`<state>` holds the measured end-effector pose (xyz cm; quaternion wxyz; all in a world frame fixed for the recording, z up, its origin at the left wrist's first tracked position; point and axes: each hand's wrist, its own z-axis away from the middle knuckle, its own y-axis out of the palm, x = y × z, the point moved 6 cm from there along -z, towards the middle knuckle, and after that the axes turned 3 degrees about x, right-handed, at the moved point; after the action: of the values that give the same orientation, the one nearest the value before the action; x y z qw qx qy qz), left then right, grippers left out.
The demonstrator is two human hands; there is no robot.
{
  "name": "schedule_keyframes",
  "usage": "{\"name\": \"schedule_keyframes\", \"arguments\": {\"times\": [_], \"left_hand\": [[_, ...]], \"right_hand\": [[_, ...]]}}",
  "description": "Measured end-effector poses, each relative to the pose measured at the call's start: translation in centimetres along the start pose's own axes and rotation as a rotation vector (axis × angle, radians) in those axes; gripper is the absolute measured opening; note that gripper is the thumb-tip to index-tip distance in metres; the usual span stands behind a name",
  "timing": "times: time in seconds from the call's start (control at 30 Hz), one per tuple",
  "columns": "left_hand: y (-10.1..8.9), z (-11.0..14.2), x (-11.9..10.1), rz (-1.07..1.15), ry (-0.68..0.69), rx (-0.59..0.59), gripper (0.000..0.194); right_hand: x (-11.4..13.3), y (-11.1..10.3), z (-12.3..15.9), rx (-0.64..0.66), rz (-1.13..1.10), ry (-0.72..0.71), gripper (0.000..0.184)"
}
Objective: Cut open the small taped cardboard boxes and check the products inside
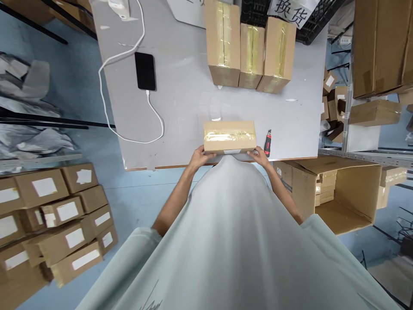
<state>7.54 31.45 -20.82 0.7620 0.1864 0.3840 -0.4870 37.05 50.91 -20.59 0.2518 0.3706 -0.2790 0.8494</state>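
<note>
A small cardboard box (229, 134) with shiny clear tape along its top sits at the front edge of the grey table, close to my body. My left hand (200, 157) grips its left end, and my right hand (259, 156) grips its right end, thumbs against the near side. Part of a white label shows on that near side. Just right of my right hand lies a red and black box cutter (267, 143).
Three taped boxes (250, 54) stand at the table's back beside a black crate (309, 32). A phone (145, 71) with a white cable (102, 88) lies on the left. An open carton (350, 206) holds small boxes at right; labelled boxes (69, 237) are stacked at left.
</note>
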Motion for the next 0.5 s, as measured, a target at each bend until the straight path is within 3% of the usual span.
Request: {"name": "schedule_keyframes", "arguments": {"times": [0.1,0.2,0.37,0.5], "left_hand": [[-1.1,0.9,-0.5,0.057,0.017,0.007,0.07],[-1.7,1.4,-1.0,0.048,0.036,-0.063,0.07],[-1.1,0.7,-1.2,-0.008,0.033,-0.13,0.057],[-0.7,0.5,-1.0,0.027,0.04,-0.135,0.057]], "right_hand": [[1.2,-0.7,1.1,0.004,-0.028,-0.078,0.071],[2.5,-0.6,1.3,0.015,0.046,-0.095,0.078],[3.4,0.0,0.4,-0.064,0.175,-0.059,0.076],[2.8,0.2,0.0,-0.085,0.126,-0.021,0.076]]}}
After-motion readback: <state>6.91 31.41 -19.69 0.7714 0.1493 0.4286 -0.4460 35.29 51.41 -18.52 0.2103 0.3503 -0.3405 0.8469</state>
